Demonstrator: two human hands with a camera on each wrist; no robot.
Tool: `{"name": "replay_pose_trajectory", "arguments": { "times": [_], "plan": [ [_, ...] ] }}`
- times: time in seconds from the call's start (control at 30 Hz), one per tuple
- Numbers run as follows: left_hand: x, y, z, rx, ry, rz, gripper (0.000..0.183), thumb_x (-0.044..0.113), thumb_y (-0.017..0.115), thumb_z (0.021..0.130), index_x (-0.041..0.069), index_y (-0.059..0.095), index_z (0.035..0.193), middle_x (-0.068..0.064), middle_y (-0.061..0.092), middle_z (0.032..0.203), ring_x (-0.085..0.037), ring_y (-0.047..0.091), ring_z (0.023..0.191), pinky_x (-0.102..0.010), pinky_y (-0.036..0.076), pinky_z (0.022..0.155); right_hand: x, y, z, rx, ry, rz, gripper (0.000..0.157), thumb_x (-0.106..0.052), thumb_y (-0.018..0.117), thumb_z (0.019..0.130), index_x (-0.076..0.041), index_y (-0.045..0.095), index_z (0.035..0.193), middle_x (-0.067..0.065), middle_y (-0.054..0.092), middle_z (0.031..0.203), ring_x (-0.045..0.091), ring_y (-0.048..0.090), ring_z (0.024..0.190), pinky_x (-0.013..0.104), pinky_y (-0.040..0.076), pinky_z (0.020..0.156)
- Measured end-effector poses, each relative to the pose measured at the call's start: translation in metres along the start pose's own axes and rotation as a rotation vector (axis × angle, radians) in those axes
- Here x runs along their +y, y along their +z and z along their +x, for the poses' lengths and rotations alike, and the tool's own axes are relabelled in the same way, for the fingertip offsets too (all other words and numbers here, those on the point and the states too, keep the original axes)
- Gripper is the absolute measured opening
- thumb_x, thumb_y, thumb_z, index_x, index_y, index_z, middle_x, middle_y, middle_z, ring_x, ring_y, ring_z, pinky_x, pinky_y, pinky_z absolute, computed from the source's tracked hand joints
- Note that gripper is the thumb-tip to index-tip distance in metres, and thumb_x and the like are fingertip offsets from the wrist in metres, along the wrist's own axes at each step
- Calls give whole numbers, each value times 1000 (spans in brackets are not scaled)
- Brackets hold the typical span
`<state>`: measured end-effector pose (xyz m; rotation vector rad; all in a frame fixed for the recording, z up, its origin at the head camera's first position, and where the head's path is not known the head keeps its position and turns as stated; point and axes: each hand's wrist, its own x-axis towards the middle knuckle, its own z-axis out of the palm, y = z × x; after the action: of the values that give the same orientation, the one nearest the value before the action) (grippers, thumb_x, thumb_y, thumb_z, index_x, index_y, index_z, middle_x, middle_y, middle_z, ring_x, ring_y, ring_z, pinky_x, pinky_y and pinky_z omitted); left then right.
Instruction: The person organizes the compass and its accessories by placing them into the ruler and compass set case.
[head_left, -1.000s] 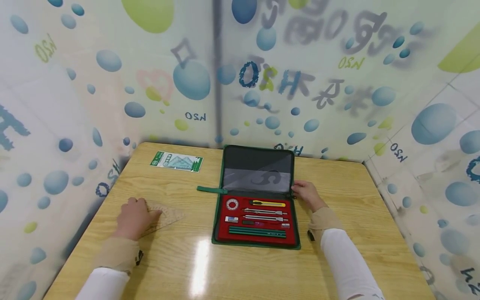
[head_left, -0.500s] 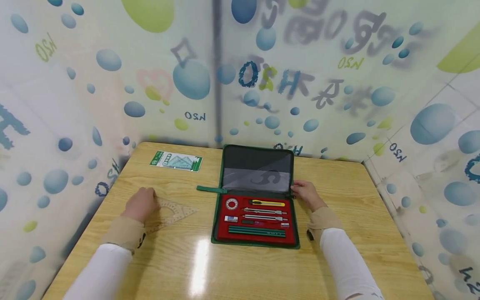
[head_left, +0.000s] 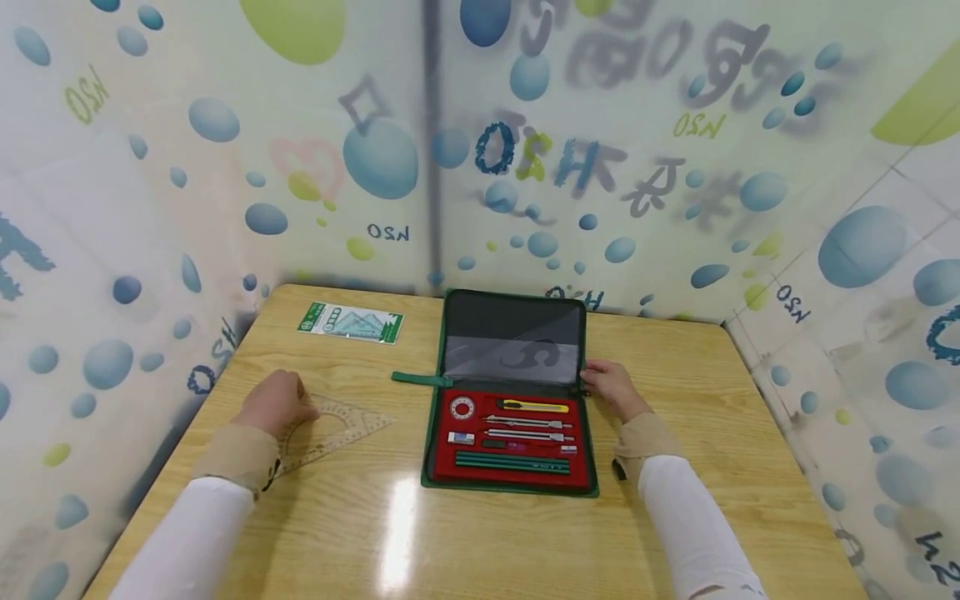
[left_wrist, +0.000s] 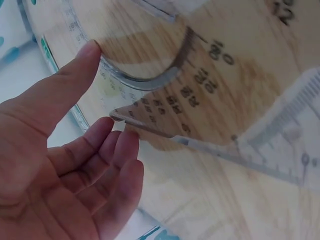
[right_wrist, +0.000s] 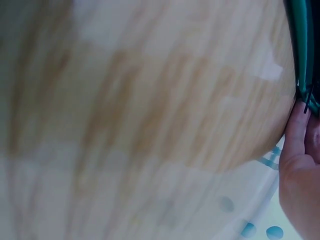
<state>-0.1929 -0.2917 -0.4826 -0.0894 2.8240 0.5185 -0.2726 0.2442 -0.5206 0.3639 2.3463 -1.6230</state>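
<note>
My left hand [head_left: 273, 404] pinches a clear plastic set square [head_left: 352, 421] at its left end, at the left of the table. In the left wrist view the thumb lies near the curved cutout and the fingertips meet the edge of the set square [left_wrist: 215, 147]. An open green zip case [head_left: 427, 450] lies mid-table, its red tray holding a yellow cutter knife [head_left: 534, 406], compasses [head_left: 528, 435], green pencils [head_left: 513, 462] and an eraser [head_left: 461, 437]. My right hand [head_left: 613, 387] holds the case's right edge by the hinge; its fingers are partly hidden in the right wrist view.
A green-and-white packet [head_left: 351, 323] with set squares printed on it lies at the back left. The case's green strap [head_left: 416, 378] sticks out to the left. Patterned curtains [head_left: 315, 150] stand close behind and beside the wooden table [head_left: 660, 533].
My left hand has moved from over the set square to its left end, and the set square has shifted slightly right, its tip turned away from me. The right hand stays at the case.
</note>
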Motion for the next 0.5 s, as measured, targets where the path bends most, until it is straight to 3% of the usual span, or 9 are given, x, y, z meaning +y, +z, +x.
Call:
{"name": "replay_pose_trajectory", "arguments": {
  "times": [0.3, 0.5],
  "plan": [
    [-4, -5, 10, -85, 11, -58, 41, 22, 80, 73, -8, 59, 91, -19, 63, 88, -29, 57, 79, -46, 47, 77, -1, 0, -2, -6, -12, -2, 47, -7, 46, 98, 8, 35, 141, 28, 41, 141, 37, 47, 126, 42, 42, 103],
    [-11, -5, 13, -140, -4, -163, 53, 25, 81, 73, -10, 52, 100, -19, 59, 91, -29, 54, 83, -44, 45, 79, -1, 0, -3, -12, -10, -14, 46, -9, 46, 99, 7, 36, 141, 27, 41, 141, 38, 48, 125, 43, 42, 103]
  ]
}}
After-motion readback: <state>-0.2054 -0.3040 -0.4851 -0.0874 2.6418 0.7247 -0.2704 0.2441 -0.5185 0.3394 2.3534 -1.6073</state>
